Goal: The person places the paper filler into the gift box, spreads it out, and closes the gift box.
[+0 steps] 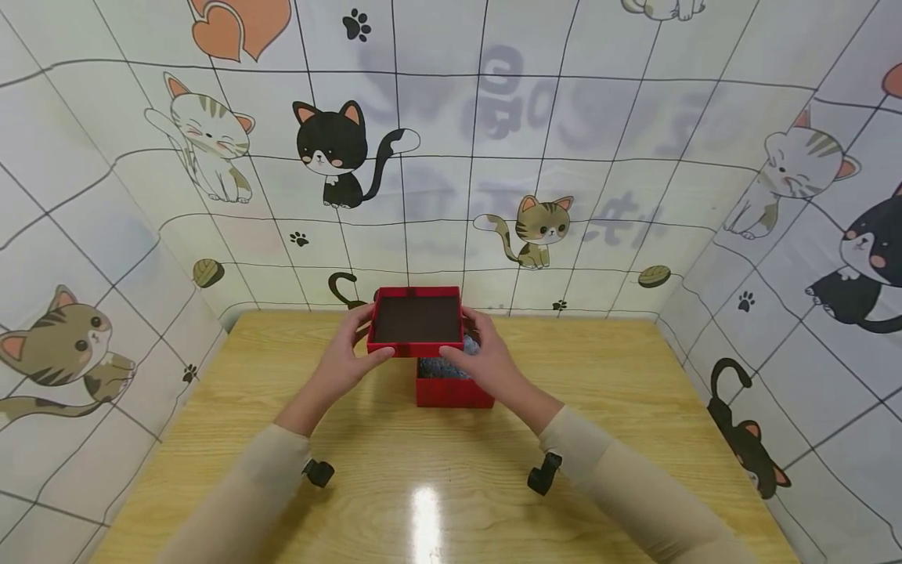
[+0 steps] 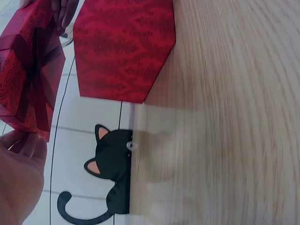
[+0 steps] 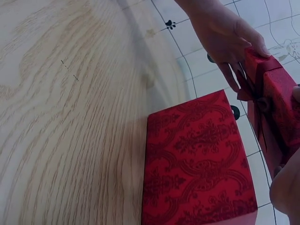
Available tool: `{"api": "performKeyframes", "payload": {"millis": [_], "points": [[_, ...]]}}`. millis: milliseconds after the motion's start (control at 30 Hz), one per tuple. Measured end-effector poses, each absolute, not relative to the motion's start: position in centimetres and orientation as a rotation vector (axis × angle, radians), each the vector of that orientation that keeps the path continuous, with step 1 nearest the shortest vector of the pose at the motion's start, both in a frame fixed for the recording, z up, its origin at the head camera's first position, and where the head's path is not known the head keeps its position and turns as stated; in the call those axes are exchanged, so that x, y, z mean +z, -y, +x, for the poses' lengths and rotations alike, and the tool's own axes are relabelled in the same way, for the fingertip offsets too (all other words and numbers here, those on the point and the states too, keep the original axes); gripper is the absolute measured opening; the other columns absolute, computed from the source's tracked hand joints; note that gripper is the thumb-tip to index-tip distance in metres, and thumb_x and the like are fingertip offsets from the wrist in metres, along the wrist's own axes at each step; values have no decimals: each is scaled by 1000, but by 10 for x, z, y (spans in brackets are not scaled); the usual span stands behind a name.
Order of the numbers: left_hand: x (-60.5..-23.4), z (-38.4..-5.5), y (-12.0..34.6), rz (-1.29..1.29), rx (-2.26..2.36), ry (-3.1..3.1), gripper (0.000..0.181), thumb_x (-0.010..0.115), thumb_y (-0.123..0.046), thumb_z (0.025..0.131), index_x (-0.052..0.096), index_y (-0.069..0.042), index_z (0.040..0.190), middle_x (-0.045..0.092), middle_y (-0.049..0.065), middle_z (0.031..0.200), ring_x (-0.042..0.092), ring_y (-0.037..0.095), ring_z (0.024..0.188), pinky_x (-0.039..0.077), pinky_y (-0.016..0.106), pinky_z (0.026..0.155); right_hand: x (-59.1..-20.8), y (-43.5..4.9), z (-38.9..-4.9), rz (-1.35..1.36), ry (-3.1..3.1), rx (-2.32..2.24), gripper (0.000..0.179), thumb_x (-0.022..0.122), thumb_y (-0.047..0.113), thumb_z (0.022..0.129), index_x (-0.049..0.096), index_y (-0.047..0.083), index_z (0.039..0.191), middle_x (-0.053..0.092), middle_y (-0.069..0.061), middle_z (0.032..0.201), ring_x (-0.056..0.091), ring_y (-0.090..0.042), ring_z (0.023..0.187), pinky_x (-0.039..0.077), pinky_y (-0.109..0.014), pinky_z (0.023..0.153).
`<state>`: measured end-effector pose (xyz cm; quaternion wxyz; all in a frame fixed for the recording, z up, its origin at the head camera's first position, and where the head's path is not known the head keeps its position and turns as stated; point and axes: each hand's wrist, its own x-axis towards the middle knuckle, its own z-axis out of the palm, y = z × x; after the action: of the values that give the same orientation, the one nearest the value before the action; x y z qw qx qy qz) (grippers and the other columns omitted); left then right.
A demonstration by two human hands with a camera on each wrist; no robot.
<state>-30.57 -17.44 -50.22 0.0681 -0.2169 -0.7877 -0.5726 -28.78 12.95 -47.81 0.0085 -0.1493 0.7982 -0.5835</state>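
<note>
My left hand and right hand grip a red box lid at its two short sides, thumbs along the near edge. Its dark brown inside faces the head camera. The outer side, in the left wrist view, carries a dark red ribbon bow. Below and slightly right stands the red patterned box on the table, its top uncovered. Grey-blue filling shows inside it, partly hidden by the lid and my right hand. In the right wrist view the box wall has a damask pattern.
The light wooden table extends around the box. A white cloth printed with cats and grid lines hangs behind the table and along both sides. Black wrist mounts sit at both sleeve cuffs.
</note>
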Motion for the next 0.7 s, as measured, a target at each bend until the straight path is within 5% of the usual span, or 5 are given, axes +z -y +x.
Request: {"api": "performKeyframes", "payload": {"millis": [300,533,700], "points": [[-505,-304,148,-702,-1736,2325,85,88,-25,98,43,-12,168,42,6,169,38,33,158,37,64,125,-480,-154,-281,-475,-2458,-1875,88,84,26,102,32,17,173,43,-6,169,40,-31,157,35,-57,129],[-508,-301,133,-711,-1741,2289,87,88,-26,97,41,-13,169,45,3,168,40,30,156,39,60,125,-484,-167,-276,-477,-2445,-1910,89,84,21,102,31,16,173,39,-7,172,37,-34,158,43,-61,122],[-509,-300,128,-707,-1748,2292,89,89,-23,96,40,-17,171,44,-1,169,41,26,156,40,55,126,-489,-174,-274,-528,-2477,-1920,90,85,20,101,32,16,173,40,-8,170,38,-35,157,34,-61,128]]}}
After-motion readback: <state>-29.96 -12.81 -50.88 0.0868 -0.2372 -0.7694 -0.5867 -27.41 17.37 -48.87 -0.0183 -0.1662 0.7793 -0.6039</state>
